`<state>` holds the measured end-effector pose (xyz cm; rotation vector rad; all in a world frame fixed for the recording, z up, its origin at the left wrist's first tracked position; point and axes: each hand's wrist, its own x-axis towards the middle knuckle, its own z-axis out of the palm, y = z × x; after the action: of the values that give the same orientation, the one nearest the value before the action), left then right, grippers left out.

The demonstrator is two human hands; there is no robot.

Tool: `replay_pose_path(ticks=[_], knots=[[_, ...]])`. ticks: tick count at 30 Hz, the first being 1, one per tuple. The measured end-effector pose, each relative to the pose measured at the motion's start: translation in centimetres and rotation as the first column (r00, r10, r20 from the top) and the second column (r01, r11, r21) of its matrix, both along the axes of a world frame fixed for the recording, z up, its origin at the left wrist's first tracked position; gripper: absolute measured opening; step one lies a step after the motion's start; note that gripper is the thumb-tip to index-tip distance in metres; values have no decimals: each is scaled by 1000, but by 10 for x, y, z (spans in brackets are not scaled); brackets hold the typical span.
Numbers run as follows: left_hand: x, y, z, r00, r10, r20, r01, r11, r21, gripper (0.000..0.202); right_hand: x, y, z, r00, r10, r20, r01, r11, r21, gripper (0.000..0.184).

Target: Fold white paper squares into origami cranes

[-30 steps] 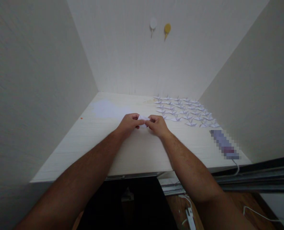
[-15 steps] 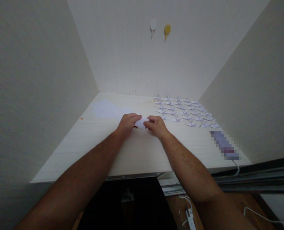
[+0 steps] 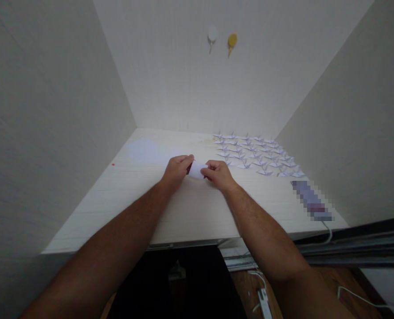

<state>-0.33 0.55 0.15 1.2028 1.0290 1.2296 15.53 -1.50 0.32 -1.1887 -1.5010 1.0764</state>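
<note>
I'm pinching a small white paper [image 3: 197, 170] between left hand [image 3: 178, 168] and right hand [image 3: 219, 172] at the desk's [image 3: 190, 208] middle, its folds perhaps hiding from my distant feed. Rows of folded paper cranes [image 3: 239, 156] are standing rightward; this piece isn't showing wings yet.
</note>
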Motion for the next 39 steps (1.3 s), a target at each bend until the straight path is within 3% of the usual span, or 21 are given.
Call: replay_pose_path(ticks=[5, 15, 22, 28, 30, 35, 39], knots=[[-2, -3, 4, 989, -134, -56, 134, 991, -10, 32, 3, 0, -2, 999, -48, -14, 48, 999, 4, 18], [-2, -8, 9, 984, -62, -169, 63, 998, 3, 21, -1, 0, -2, 998, -68, 9, 68, 997, 21, 22], [-1, -4, 5, 988, -29, -149, 33, 999, 22, 18, 1, 3, -3, 996, -87, 37, 85, 996, 39, 21], [-4, -6, 7, 951, -143, -275, 154, 988, 21, 15, 7, 2, 2, 989, -37, 142, 28, 997, 66, 20], [-5, -7, 6, 943, -159, -291, 171, 985, 13, 18, 7, 1, 3, 993, -32, 113, 27, 998, 48, 21], [-4, -2, 1, 991, -98, -86, 93, 994, -59, 24, 3, 3, -2, 1000, 25, -6, -26, 999, -26, 18], [-4, -1, 1, 978, -116, -176, 113, 993, -28, 21, 3, 5, -3, 997, -44, -67, 44, 999, 1, 16]])
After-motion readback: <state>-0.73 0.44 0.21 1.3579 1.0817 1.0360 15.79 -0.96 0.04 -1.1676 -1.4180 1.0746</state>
